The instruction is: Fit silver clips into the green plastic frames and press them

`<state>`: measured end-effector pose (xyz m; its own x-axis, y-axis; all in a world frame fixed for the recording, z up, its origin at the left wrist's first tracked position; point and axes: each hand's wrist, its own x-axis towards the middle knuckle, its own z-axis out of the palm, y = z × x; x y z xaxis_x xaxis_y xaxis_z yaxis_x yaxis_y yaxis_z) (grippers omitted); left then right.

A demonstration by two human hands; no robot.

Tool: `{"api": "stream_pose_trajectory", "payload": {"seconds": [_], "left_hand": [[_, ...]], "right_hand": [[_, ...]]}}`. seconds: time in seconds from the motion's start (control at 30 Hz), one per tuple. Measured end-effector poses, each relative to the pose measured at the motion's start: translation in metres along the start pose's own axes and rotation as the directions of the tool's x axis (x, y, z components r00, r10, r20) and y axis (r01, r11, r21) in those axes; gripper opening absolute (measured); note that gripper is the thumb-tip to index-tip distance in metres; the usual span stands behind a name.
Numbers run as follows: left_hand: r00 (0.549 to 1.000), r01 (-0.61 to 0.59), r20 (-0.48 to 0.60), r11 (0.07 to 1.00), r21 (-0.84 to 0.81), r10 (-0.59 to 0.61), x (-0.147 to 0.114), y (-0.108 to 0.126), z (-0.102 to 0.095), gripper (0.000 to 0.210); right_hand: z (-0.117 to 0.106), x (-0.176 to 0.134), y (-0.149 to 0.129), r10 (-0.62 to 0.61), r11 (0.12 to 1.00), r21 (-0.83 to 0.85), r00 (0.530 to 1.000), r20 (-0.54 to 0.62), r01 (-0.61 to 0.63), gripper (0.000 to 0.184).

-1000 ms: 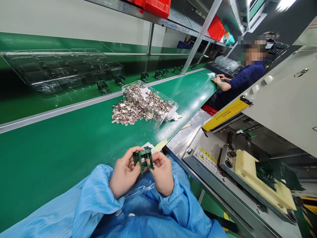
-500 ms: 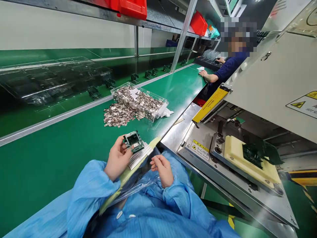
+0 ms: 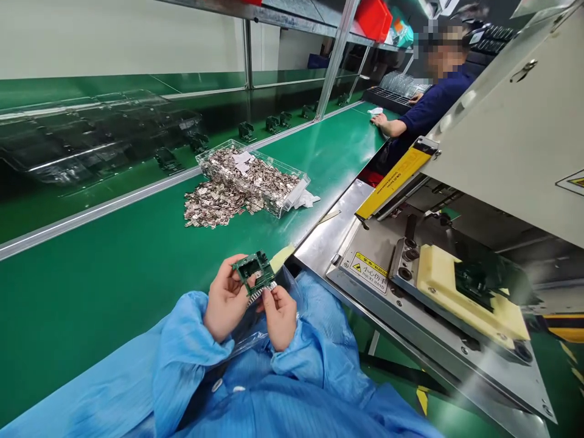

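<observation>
My left hand grips the frame, green, dark-windowed, tilted, near the bench edge; my right hand is at its corner, grip unclear. Room leftward; press crowds the right.

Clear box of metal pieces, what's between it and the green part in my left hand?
In the head view, some loose metal pieces beside the clear box, then bare green bench top up to the green part.
</observation>
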<state>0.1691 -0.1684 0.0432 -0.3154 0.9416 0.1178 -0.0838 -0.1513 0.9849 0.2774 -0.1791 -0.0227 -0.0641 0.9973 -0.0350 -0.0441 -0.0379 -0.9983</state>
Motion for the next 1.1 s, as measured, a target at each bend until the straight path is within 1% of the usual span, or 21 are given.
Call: {"api": "stream_pose_trajectory", "payload": {"seconds": [0.1, 0.17, 0.33, 0.43, 0.53, 0.6, 0.7, 0.83, 0.97, 1.1], "left_hand": [[0.999, 0.02, -0.036, 1.0, 0.001, -0.02, 0.001, 0.0, 0.003, 0.041], [0.999, 0.021, -0.05, 1.0, -0.009, -0.021, 0.004, -0.001, 0.005, 0.042], [0.997, -0.006, -0.083, 1.0, -0.027, 0.004, 0.013, -0.002, 0.007, 0.044], [0.996, -0.008, -0.09, 1.0, -0.03, 0.005, 0.018, -0.002, 0.007, 0.044], [0.996, 0.0, -0.092, 0.999, -0.033, -0.003, 0.021, -0.002, 0.007, 0.043], [0.997, 0.015, -0.076, 0.999, -0.037, -0.018, 0.021, -0.003, 0.006, 0.042], [0.998, 0.041, -0.046, 0.998, -0.052, -0.044, 0.02, -0.004, 0.005, 0.042], [0.998, 0.059, -0.021, 0.996, -0.07, -0.06, 0.019, -0.008, 0.003, 0.042], [0.999, 0.034, -0.007, 0.997, -0.073, -0.035, 0.018, -0.012, 0.002, 0.04], [1.0, 0.027, 0.017, 0.996, -0.087, -0.025, 0.017, -0.015, 0.002, 0.037]], "right_hand": [[-0.002, 0.004, 0.004, -0.068, 0.996, -0.058, 0.997, 0.039, 0.07, 0.036], [-0.008, 0.008, 0.006, -0.11, 0.987, -0.107, 0.991, 0.07, 0.117, 0.034], [-0.025, 0.014, 0.008, -0.225, 0.928, -0.256, 0.956, 0.189, 0.269, 0.027], [-0.029, 0.011, 0.003, -0.248, 0.9, -0.305, 0.941, 0.231, 0.312, 0.025], [-0.029, 0.007, -0.009, -0.262, 0.883, -0.338, 0.939, 0.223, 0.327, 0.024], [-0.029, 0.006, -0.017, -0.242, 0.895, -0.332, 0.95, 0.2, 0.298, 0.023], [-0.027, 0.009, -0.024, -0.163, 0.938, -0.277, 0.97, 0.178, 0.208, 0.025], [-0.021, 0.015, -0.021, -0.068, 0.971, -0.217, 0.986, 0.155, 0.101, 0.031], [-0.014, 0.018, -0.016, 0.046, 0.992, -0.124, 0.992, 0.114, -0.031, 0.04], [-0.01, 0.018, -0.017, 0.104, 0.994, -0.045, 0.991, 0.085, -0.1, 0.044]]}}
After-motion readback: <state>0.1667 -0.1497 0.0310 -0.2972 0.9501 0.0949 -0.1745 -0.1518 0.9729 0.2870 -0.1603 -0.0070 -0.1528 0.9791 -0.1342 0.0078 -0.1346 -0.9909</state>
